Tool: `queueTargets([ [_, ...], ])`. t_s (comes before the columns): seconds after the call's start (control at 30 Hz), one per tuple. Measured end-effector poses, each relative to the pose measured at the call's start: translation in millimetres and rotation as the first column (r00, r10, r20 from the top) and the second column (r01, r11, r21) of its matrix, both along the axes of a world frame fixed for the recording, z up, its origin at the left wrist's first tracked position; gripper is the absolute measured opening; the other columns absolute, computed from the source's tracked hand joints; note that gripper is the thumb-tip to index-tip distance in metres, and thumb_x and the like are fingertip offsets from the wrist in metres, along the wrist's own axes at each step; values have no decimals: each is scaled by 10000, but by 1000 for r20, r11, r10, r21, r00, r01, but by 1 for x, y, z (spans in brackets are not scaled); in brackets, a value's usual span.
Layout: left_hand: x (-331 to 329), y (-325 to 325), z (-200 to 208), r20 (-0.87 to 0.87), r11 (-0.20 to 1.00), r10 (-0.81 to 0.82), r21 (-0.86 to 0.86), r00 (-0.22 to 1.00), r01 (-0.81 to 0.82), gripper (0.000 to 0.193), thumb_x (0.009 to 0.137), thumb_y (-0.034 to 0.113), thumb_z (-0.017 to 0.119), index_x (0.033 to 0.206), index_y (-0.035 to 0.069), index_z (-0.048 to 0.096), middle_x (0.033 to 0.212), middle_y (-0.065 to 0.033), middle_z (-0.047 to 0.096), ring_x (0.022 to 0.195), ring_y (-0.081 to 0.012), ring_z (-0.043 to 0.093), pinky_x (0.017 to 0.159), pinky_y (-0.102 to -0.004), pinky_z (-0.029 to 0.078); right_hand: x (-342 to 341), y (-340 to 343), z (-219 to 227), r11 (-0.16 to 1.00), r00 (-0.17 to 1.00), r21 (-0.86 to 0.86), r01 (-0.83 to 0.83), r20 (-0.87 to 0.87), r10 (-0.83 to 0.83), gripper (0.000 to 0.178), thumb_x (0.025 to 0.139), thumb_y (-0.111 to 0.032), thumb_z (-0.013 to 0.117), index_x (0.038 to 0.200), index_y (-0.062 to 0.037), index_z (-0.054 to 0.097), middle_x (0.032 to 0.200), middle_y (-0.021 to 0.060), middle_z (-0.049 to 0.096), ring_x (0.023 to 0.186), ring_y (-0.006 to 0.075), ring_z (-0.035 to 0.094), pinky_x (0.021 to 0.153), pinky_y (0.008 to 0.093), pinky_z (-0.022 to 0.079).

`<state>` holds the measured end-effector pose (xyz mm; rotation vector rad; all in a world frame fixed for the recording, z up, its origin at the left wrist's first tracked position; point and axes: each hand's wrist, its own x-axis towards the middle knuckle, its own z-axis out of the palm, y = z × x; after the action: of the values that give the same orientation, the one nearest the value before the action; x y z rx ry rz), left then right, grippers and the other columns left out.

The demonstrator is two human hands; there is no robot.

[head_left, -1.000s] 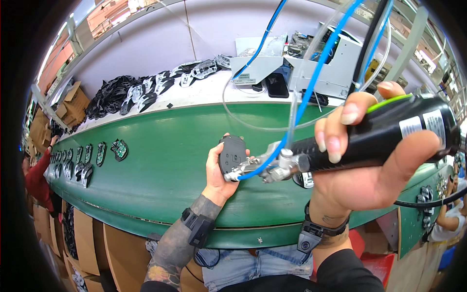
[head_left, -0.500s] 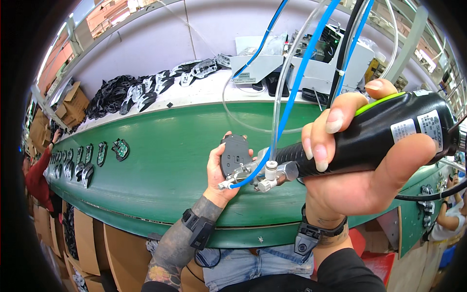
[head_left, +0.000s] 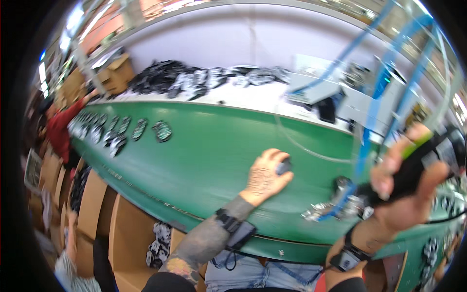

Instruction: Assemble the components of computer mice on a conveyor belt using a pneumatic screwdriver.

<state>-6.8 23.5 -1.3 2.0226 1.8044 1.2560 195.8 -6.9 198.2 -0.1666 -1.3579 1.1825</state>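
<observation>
Palm down, my left hand (head_left: 262, 179) is closed over a dark grey computer mouse (head_left: 283, 166), low over or resting on the green belt (head_left: 204, 146). Most of the mouse is hidden by the fingers. At the right, blurred by motion, my right hand (head_left: 400, 210) grips a black electric screwdriver (head_left: 413, 176) with a lime-green strip. Its metal nozzle end (head_left: 335, 208), with a blue air hose, points left over the belt.
Half-built mice with green boards (head_left: 162, 130) line the belt's left. Black and grey shells (head_left: 194, 82) lie along the white ledge, beside a white machine (head_left: 369, 109). Blue hoses (head_left: 372, 126) hang at right. A person in a red sleeve (head_left: 61, 129) works at far left; another stands lower left.
The view has swung right. My left hand has turned palm down and moved away from the screwdriver's tip with the mouse. My right hand still holds the screwdriver, now farther right.
</observation>
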Motion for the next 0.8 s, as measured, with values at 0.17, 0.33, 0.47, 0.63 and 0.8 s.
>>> queueTargets([
  [0.17, 1, -3, -16, 81, 991, 110, -88, 991, -103, 531, 672, 275, 708, 1158, 125, 555, 1271, -183, 462, 1089, -351, 535, 917, -400, 460, -7, -3, 4, 995, 1000, 99, 2, 3, -2, 494, 934, -430, 476, 1132, 2, 343, 761, 85, 489, 446, 82, 444, 432, 187, 340],
  [0.33, -43, -4, -14, 471, 978, -40, -161, 881, 131, 463, 848, 290, 638, 1233, 78, 493, 1354, -179, 375, 1243, -300, 411, 971, -389, 414, -5, 2, -6, 997, 997, 35, 69, -30, -68, 500, 933, -443, 465, 1154, -24, 304, 775, 106, 496, 455, 106, 454, 419, 193, 349],
  [0.47, -190, -7, 16, 132, 949, 212, 211, 968, -237, 409, 727, 184, 667, 1085, 21, 552, 1158, -220, 500, 1145, -378, 452, 991, -432, 368, -6, 3, -7, 995, 995, 21, 95, -39, -94, 497, 936, -438, 463, 1149, -18, 307, 762, 106, 496, 446, 98, 442, 414, 189, 344],
  [0.63, -440, -84, -4, -407, 635, 768, 382, 495, -672, 610, 570, 79, 631, 1164, 43, 493, 1247, -245, 419, 1131, -416, 423, 984, -454, 358, -12, 6, -9, 991, 991, 9, 135, -24, -135, 495, 928, -445, 477, 1135, -26, 314, 757, 92, 494, 441, 87, 447, 406, 175, 341],
  [0.8, -535, -177, -20, -563, 330, 770, -55, 302, -942, 680, 666, 358, 705, 1270, 164, 460, 1309, -149, 408, 1179, -390, 395, 993, -439, 361, -23, 18, -19, 996, 995, -32, 84, -44, -85, 465, 935, -413, 480, 1130, -31, 299, 753, 91, 487, 459, 100, 471, 403, 172, 352],
])
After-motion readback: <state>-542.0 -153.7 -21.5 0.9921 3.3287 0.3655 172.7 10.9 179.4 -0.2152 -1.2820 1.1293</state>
